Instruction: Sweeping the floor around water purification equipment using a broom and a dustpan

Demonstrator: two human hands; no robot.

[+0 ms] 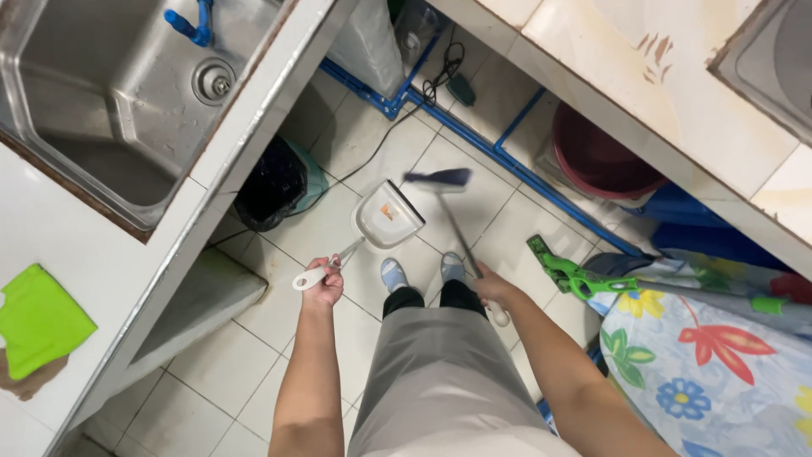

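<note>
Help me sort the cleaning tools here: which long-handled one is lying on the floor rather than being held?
The green mop, lying on the tiles by the flowered cloth. The blue-bristled broom is gripped by the right hand, and the left hand holds the short white dustpan.

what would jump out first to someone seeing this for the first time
At centre, over the tiled floor, the left hand grips a white dustpan while the right hand holds a blue-headed broom, blurred. Top left sits a steel sink with a bright green cloth on the counter below it. A vivid flowered fabric fills the lower right.
</note>
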